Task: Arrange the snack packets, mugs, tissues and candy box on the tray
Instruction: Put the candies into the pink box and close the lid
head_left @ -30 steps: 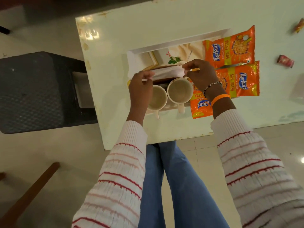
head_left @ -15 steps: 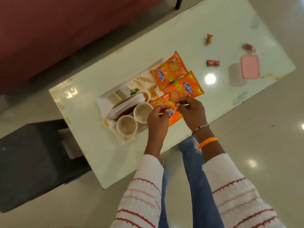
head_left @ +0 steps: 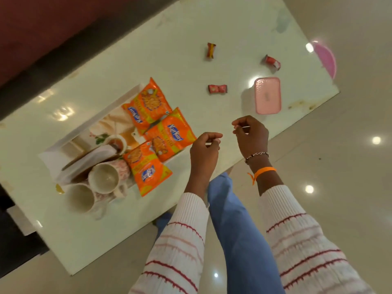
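A white tray (head_left: 89,122) sits left of centre on the pale table. Three orange snack packets (head_left: 148,107) (head_left: 169,134) (head_left: 146,166) lie along its right side. Two cream mugs (head_left: 104,177) (head_left: 79,197) stand at its near corner, with white tissues (head_left: 89,160) folded just behind them. The pink candy box (head_left: 267,95) rests shut on the table to the right, outside the tray. My left hand (head_left: 204,151) hovers right of the packets, fingers curled on nothing. My right hand (head_left: 251,136) hangs below the box, pinching what looks like a thin pale stick.
Three wrapped candies (head_left: 211,50) (head_left: 272,62) (head_left: 217,89) lie loose on the table (head_left: 191,28) right of the tray. A pink lid (head_left: 326,58) shows beyond the table's right corner. A dark stool (head_left: 12,230) stands at the left, a red sofa (head_left: 31,28) behind.
Both hands left the tissues, passed over the nearest snack packet, and moved right off the tray. The view swung right, bringing the candy box and candies in.
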A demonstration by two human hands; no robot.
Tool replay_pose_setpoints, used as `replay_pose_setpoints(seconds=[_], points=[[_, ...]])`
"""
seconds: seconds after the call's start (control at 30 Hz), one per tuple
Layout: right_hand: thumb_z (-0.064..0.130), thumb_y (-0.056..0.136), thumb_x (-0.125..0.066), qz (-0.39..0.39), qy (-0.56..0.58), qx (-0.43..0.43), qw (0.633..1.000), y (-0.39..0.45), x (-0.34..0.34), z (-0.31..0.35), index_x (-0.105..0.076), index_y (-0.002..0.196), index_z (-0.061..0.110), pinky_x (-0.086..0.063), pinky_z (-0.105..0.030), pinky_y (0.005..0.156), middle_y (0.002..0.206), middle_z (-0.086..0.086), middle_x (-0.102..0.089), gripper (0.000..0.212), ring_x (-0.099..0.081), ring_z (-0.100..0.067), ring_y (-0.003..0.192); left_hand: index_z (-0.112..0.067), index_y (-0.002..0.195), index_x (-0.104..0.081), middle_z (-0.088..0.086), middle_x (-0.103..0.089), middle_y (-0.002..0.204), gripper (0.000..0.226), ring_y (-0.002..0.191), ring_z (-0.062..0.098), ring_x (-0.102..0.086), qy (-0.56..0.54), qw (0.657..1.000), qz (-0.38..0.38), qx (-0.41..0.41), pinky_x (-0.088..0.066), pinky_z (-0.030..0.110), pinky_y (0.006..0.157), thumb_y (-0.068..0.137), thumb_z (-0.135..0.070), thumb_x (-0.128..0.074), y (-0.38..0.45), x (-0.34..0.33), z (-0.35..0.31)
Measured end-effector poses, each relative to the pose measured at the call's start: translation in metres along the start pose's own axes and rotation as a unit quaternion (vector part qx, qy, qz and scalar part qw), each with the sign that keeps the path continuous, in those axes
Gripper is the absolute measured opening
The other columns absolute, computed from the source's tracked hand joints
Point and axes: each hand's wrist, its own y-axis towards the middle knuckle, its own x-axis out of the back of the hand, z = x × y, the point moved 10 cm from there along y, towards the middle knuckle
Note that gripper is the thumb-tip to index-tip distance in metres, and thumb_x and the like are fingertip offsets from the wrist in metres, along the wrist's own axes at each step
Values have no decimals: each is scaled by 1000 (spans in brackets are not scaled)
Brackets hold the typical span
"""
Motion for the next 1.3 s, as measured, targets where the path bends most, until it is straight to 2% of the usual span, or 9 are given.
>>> replay_pose_setpoints(seconds=[0.1,0.23,0.33,0.5,0.6,0.7,0.93,1.13,1.3], points=[[4,83,-54,-48,-84,36,995,49,25,-13,-61,106,4,-43,-30,88,118,-17,-57,24,-58,-31,104,-20,89,-66,-11,-61,80,20,72,6,-58,15,1000,6,0,-48,18,66,88,-8,-50,25,-35,-6],[22,75,-69,-13,-265,47,963,108,18,-37,-36,132,11,-32,-51,108,145,-16,-29,67,-25,-37,135,-16,91,-67,-11,-60,77,20,70,8,-58,32,999,0,14,-50,26,74,87,-7,-50,55,-64,-6],[25,69,-71,7,-275,12,961,129,12,-50,-31,132,15,-44,-58,93,147,-14,-22,75,-32,-41,127,-14,95,-67,-10,-61,79,21,68,5,-58,47,999,1,26,-49,21,71,87,-7,-50,71,-75,-7],[24,66,-72,18,-138,14,990,122,16,-39,-33,127,4,-44,-36,88,136,-18,-26,74,-40,-33,112,-18,111,-59,0,-62,106,23,81,6,-60,33,996,61,53,-48,27,83,93,-21,-44,77,-88,-18],[24,63,-79,48,-41,26,998,103,14,-23,-30,130,4,-37,-23,94,136,-17,-25,85,-34,-19,115,-33,132,-42,1,-47,138,34,113,12,-53,-33,991,124,43,-41,31,95,99,-33,-32,72,-95,-33],[30,64,-81,78,5,-2,997,88,10,-15,-26,134,10,-44,-30,91,137,-10,-34,91,-39,-20,121,-39,140,-30,-5,-28,153,42,136,17,-34,-68,989,129,7,-35,39,107,99,-42,-24,69,-85,-49],[26,67,-80,96,38,16,995,60,-2,13,-32,134,12,-46,-36,96,138,-7,-38,83,-43,-16,117,-43,142,-24,-8,-29,152,47,136,18,-36,-132,983,122,26,-31,44,114,95,-50,-25,56,-56,-58],[32,65,-80,107,23,37,993,47,-21,29,-35,133,20,-44,-28,82,137,-1,-43,83,-43,-9,108,-39,143,-24,3,-45,144,51,126,18,-48,-136,989,66,-2,-46,32,99,95,-34,-43,53,-25,-51],[32,67,-78,134,-9,34,990,42,-24,32,-39,133,21,-51,-39,92,138,-2,-47,77,-50,-21,119,-34,143,-27,6,-53,136,49,118,19,-56,-141,989,33,8,-51,25,87,96,-34,-42,52,-12,-43]])
